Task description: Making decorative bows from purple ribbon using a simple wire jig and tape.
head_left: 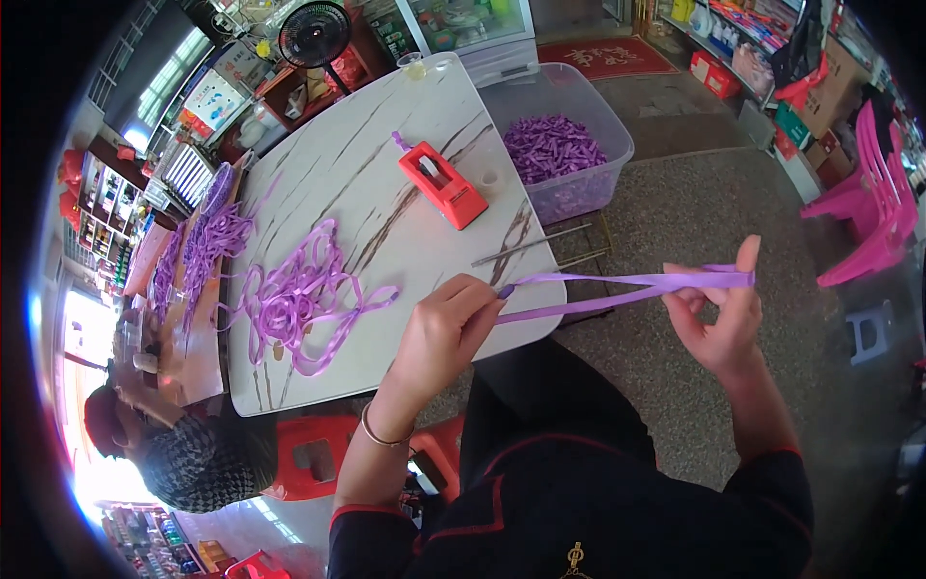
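Across the counter [386,101]'s right edge, the left grip [446,326] pinches a ribbon [675,282] stretched to the right grip [721,323], its fingers spread, this piece seemingly unfinished, while purple pieces [555,147] in the far bin [579,87] look done and the left heap [294,297] waiting.

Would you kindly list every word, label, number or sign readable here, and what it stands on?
Red mat: pale characters, not copied here.
Shelf packages: print too small and blurred.
White picture panel: any print too small.
Red tape dispenser: any marking too small.
Purple ribbon: no lettering discernible.
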Demonstrator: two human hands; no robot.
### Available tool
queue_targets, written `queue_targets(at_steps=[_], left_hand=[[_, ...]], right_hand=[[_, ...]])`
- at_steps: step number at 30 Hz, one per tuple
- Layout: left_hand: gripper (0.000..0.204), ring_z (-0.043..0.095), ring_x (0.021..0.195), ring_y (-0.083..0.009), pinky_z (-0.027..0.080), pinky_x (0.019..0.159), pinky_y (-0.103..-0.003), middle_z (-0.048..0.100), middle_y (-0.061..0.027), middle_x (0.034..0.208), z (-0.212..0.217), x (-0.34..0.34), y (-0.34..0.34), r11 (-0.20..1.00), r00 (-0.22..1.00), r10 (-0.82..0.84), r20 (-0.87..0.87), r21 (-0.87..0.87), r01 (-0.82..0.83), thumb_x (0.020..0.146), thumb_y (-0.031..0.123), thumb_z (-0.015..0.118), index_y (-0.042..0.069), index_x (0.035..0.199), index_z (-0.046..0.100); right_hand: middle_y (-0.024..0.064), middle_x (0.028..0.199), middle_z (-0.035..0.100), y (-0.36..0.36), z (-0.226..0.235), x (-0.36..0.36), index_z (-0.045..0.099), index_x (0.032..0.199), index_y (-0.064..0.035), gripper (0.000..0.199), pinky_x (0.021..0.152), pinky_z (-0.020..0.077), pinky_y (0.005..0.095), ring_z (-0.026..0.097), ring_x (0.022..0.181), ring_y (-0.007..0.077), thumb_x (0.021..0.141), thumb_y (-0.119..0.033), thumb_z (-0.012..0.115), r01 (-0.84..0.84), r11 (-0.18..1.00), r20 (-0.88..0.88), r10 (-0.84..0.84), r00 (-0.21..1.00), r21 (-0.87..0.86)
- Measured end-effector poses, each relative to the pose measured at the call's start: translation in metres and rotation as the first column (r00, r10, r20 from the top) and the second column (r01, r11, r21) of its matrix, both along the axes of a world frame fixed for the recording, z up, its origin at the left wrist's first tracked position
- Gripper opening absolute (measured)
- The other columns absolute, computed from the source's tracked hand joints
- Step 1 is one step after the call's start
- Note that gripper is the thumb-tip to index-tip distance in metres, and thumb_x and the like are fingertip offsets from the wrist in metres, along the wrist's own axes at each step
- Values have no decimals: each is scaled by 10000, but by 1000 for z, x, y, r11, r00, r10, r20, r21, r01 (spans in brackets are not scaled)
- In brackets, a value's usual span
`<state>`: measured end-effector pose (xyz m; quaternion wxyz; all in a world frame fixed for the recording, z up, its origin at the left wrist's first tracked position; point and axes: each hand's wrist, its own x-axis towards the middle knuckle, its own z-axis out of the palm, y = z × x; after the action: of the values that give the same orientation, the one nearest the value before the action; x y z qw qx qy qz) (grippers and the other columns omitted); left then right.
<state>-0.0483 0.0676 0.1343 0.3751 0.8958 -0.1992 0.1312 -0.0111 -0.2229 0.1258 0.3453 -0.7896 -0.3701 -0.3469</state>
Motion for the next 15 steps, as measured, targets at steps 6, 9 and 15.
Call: queue_targets(at_steps=[6, 9, 15], left_hand=[[85, 567, 618, -214, 454, 547, -278, 570, -106, 798, 9, 5, -9, 998, 977, -34, 210, 67, 21, 736, -39, 633, -20, 796, 574], [95, 575, 614, -212, 459, 525, -286, 575, -94, 816, 16, 9, -13, 986, 964, -105, 245, 150, 69, 725, -26, 647, -8, 790, 580], [154, 568, 582, -173, 443, 462, -277, 577, -56, 840, 41, 8, -21, 845, 908, -323, 267, 512, 150, 661, 28, 657, 48, 801, 595]], right_hand=[[108, 793, 648, -5, -8, -19, 239, 1293, 143, 761, 454, 457, 203, 612, 564, 117, 722, -32, 709, 5, 989, -160, 20, 987, 150], [61, 639, 619, -11, -26, -27, 544, 1119, -41, 386, 483, 464, 241, 594, 538, 110, 779, -165, 677, -128, 992, -675, 87, 732, -12], [77, 941, 623, -5, -19, -5, 576, 1056, -24, 331, 642, 432, 252, 583, 773, 118, 844, -278, 588, -319, 911, -629, 412, 659, 263]])
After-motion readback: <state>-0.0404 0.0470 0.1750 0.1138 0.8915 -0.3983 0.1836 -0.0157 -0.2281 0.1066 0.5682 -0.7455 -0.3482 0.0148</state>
